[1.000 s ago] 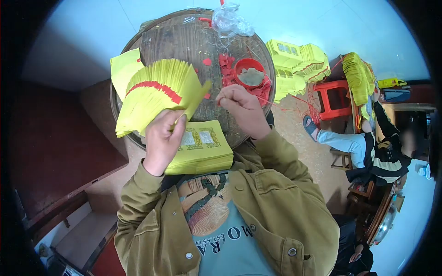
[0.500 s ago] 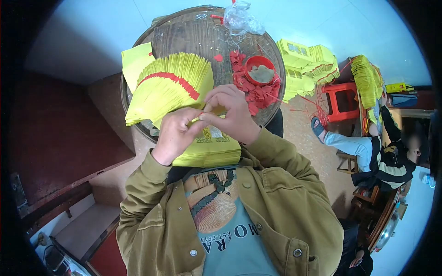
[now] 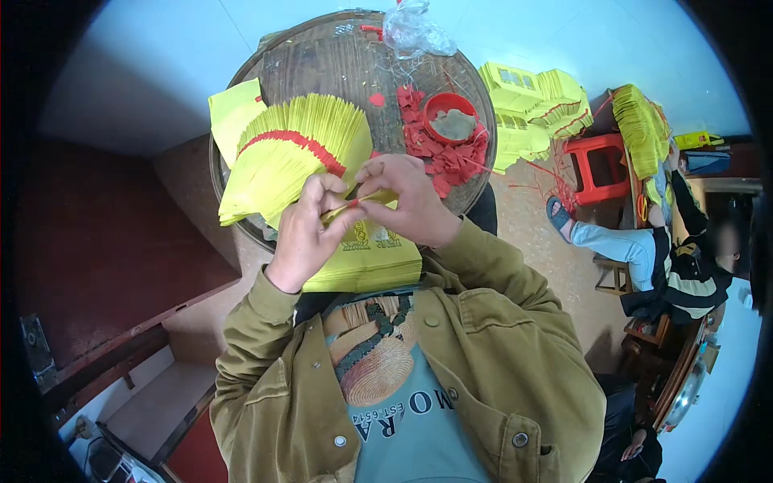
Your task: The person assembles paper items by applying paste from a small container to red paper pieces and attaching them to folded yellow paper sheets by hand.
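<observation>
Between my two hands is the edge of a yellow printed paper bag (image 3: pixel 377 196), with a small red paper piece (image 3: pixel 352 204) on it. My left hand (image 3: pixel 304 237) pinches the edge from the left, thumb and fingers closed. My right hand (image 3: pixel 411 201) grips the same edge from the right, its fingertips near the red piece. Below them a stack of yellow paper bags (image 3: pixel 362 272) lies on my lap. Just beyond my left hand stands a large fanned stack of yellow bags (image 3: pixel 282 177), with a row of red pieces along it.
On the round wooden table (image 3: pixel 322 68) are a red bowl (image 3: pixel 431 103) holding a greyish mass (image 3: pixel 452 125), scattered red paper pieces (image 3: pixel 459 165) and a clear plastic bag (image 3: pixel 415 32). Yellow stacks (image 3: pixel 515 88) and a red stool (image 3: pixel 596 189) stand to the right, near a seated person (image 3: pixel 692 266).
My left fingers have lifted and spread a little upward. More of the yellow edge and the red piece now shows between my hands. The view has shifted slightly.
</observation>
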